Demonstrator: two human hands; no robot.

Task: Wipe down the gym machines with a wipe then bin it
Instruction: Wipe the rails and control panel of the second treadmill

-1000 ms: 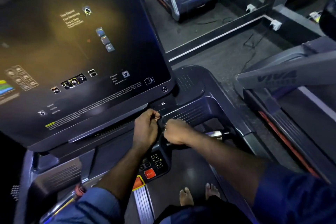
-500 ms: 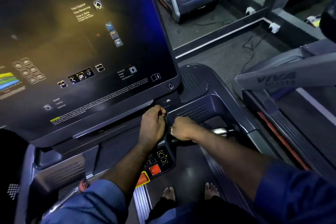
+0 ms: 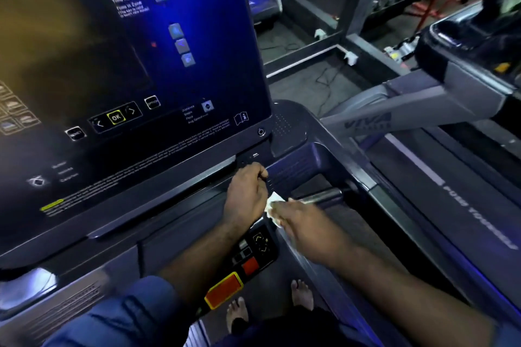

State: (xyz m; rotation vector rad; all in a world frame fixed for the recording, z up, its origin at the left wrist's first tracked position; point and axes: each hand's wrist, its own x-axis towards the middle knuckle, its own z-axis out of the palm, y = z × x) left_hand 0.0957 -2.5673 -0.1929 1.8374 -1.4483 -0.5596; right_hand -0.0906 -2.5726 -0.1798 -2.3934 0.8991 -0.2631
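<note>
I stand on a treadmill facing its large dark console screen. Below the screen's lower right corner my left hand is curled, its fingertips pinched together near the console's edge; whether it grips anything is hidden. Just to its right my right hand holds a small white wipe, which shows between the two hands. The wipe sits near the inner end of the silver handlebar on the treadmill's right side.
A control pad with arrow keys, a red button and a yellow-framed orange stop tab lies under my forearms. My bare feet stand on the belt. Another treadmill stands to the right; cables and sockets lie on the floor beyond.
My right hand has drawn back from the handlebar toward me, and the white wipe now shows between the hands. My left hand stays at the console edge. The view has shifted closer.
</note>
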